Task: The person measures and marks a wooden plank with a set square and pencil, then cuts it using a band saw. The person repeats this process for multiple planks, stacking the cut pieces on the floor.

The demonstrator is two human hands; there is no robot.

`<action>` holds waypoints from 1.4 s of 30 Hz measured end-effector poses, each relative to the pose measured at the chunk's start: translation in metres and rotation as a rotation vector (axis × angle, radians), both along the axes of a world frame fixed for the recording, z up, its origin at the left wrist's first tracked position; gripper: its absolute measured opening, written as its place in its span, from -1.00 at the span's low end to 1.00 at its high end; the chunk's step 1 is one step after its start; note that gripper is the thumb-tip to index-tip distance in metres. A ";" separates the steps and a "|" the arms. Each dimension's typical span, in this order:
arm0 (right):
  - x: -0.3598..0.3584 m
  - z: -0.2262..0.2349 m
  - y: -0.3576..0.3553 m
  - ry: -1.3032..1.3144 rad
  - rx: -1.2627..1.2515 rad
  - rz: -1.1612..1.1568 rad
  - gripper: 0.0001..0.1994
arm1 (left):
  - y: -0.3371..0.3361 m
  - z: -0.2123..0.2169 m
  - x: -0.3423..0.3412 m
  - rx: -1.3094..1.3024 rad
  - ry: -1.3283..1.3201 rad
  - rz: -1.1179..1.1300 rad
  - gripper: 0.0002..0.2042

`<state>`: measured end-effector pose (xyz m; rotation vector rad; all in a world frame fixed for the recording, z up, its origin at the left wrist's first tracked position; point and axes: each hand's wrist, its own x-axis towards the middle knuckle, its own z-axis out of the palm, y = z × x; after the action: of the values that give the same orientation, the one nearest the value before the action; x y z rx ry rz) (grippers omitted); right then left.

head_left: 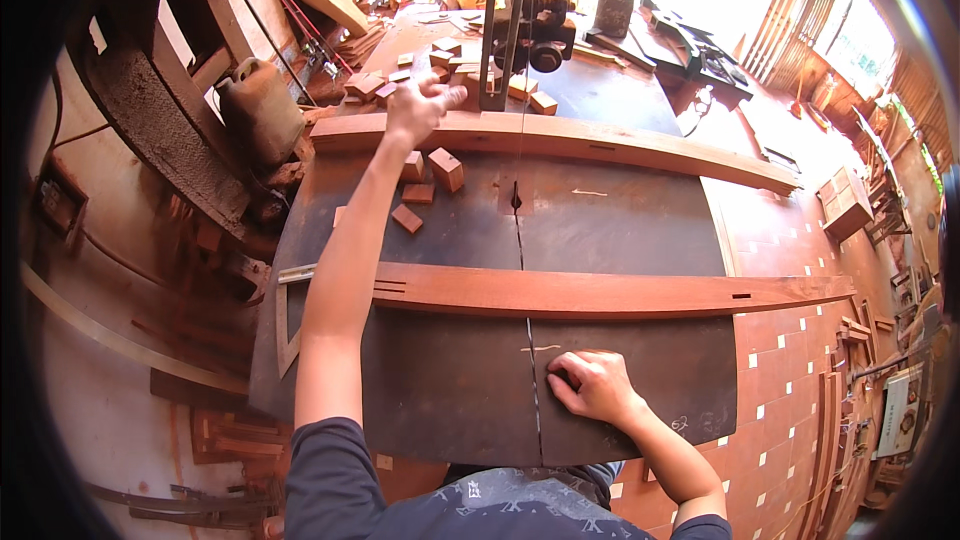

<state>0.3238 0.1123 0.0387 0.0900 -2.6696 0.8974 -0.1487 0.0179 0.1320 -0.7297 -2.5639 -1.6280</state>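
The left hand (425, 110) reaches above the far wooden rail (560, 137), near a pile of small reddish-brown blocks (480, 70); it is blurred, so I cannot tell whether its grip is pinching a block. The right hand (592, 385) rests on the dark surface (640, 380), its grip loosely bent; I cannot tell whether the fingertips press together.

The near wooden rail (600, 293) is reddish-brown and smooth, with narrow dark slots toward both ends. It lies between the person and the far rail, its long axis from left to right, and the right end points out past the surface's edge. Four cut blocks (446, 170) sit between the rails.

Pale handwriting (680, 424) marks the surface beside the right forearm.
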 end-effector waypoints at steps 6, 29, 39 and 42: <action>0.001 -0.001 0.004 -0.013 0.010 -0.027 -0.90 | -0.012 -0.018 0.010 -0.757 0.394 -0.331 -0.16; 0.011 0.006 0.012 -0.065 -0.160 -0.127 -0.91 | -0.180 -0.029 0.120 -0.097 0.057 -0.079 -0.68; 0.006 0.003 0.013 -0.032 -0.017 -0.185 -0.93 | -0.175 -0.029 0.098 -0.485 0.290 -0.302 -0.53; 0.008 0.001 0.012 -0.047 -0.034 -0.211 -0.92 | -0.143 -0.056 0.050 -0.699 0.514 -0.571 -0.32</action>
<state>0.3314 0.1243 0.0394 -0.2196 -2.6428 0.8849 -0.0989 -0.1250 0.0760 -1.7643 -2.5962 -0.3899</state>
